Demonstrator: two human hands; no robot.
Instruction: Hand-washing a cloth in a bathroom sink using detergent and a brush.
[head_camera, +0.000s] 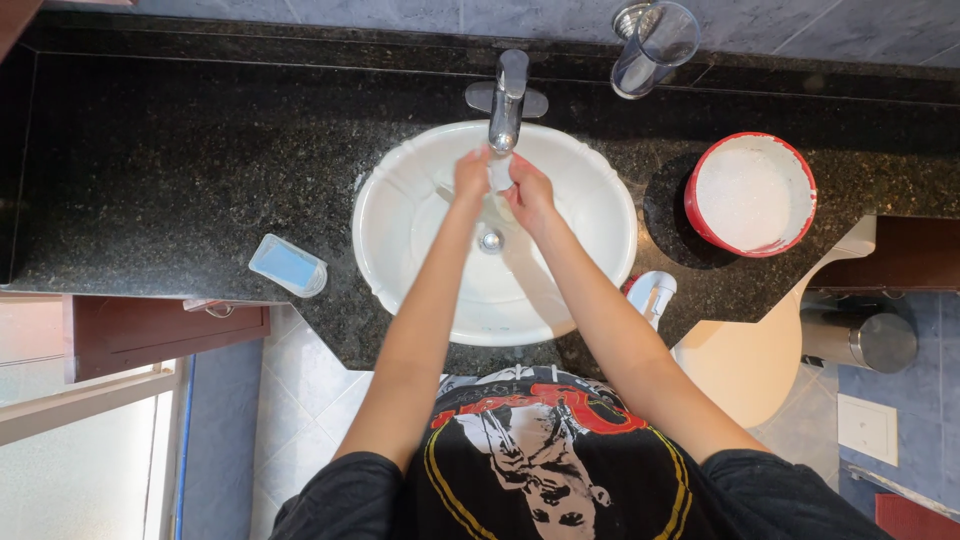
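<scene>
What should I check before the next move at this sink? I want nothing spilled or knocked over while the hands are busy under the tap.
1. Both hands over the basin: ok. The left hand and right hand meet under the faucet, inside the white sink.
2. Small white item gripped securely: cannot tell; fingers hide most of it.
3. Water running: cannot tell.
4. Red bucket clear of the elbows: ok; it stands apart on the counter.
5. Blue-lidded container clear: ok, though close to the counter edge.
6. Spray bottle clear: not ok; it sits right beside the right forearm.
</scene>
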